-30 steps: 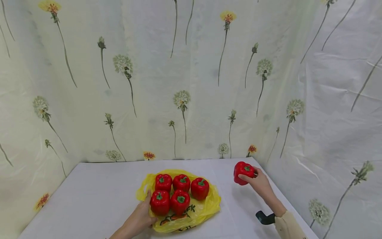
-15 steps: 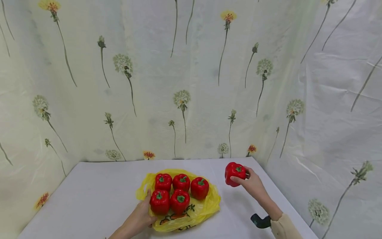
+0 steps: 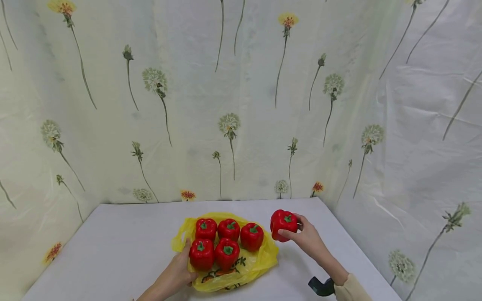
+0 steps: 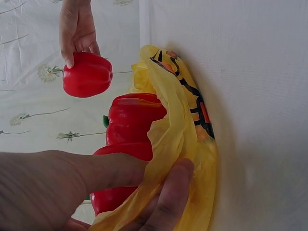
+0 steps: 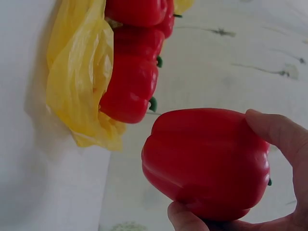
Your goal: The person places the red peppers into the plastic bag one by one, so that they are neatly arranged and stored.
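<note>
Several red bell peppers with green stems, one of them a front-left bell pepper (image 3: pixel 201 256), stand in two rows on a yellow plastic bag (image 3: pixel 260 267) spread open on the table. My left hand (image 3: pixel 177 267) pinches the bag's left edge between thumb and fingers; the left wrist view shows the yellow film (image 4: pixel 168 115) caught there. With my right hand (image 3: pixel 308 238) I hold another red bell pepper (image 3: pixel 283 225) up in the air, just right of the bag. In the right wrist view, thumb and fingers grip this held pepper (image 5: pixel 207 161) from its sides.
A white table (image 3: pixel 113 238) carries the bag. Pale curtains (image 3: pixel 188 104) printed with dandelions hang behind it and at both sides. A dark curved piece (image 3: pixel 321 287) sits at my right wrist by the sleeve.
My right hand has moved left and slightly down with the held bell pepper, coming close to the bag's right edge. The left hand, the bag and the peppers on it have stayed put.
</note>
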Available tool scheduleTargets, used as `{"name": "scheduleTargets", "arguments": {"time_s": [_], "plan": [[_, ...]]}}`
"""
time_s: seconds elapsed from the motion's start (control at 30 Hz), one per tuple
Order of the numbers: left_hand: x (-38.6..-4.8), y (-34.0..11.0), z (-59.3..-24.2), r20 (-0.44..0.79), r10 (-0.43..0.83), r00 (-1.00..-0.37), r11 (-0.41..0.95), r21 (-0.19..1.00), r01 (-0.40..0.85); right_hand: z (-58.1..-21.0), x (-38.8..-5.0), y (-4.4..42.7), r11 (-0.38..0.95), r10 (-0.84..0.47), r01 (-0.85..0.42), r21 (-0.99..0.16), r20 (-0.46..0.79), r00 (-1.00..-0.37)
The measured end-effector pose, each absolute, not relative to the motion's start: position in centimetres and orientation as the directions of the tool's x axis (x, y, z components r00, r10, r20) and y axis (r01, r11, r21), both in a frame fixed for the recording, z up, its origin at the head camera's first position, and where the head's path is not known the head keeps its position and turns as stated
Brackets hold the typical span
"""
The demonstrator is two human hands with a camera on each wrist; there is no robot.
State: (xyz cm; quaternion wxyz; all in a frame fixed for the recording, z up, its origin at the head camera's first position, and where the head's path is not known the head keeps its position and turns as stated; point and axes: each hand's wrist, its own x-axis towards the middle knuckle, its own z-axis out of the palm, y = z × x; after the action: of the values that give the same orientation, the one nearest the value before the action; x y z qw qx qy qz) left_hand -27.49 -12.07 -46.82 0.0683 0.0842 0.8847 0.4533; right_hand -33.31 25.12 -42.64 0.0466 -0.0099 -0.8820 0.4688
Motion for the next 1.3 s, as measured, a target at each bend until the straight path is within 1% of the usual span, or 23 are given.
{"name": "scheduleTargets", "arguments": {"time_s": [0.3,0.9,1.3], "plan": [[-27.5,-12.0,-46.9,-0.038,0.208,-0.977,0.572,0.815,0.09,-43.0,-32.4,23.3,0.542,0.039,-0.034,-0.84,0.065,-0.997],[-27.6,-11.9,-46.8,-0.052,0.201,-0.978,0.593,0.801,0.079,-44.5,-31.2,19.2,0.48,-0.046,-0.056,-0.876,0.039,-0.998],[-27.6,-11.9,-46.8,-0.043,0.202,-0.978,0.6,0.795,0.089,-46.1,-30.6,17.8,0.536,-0.068,-0.043,-0.843,0.008,-0.998]]}}
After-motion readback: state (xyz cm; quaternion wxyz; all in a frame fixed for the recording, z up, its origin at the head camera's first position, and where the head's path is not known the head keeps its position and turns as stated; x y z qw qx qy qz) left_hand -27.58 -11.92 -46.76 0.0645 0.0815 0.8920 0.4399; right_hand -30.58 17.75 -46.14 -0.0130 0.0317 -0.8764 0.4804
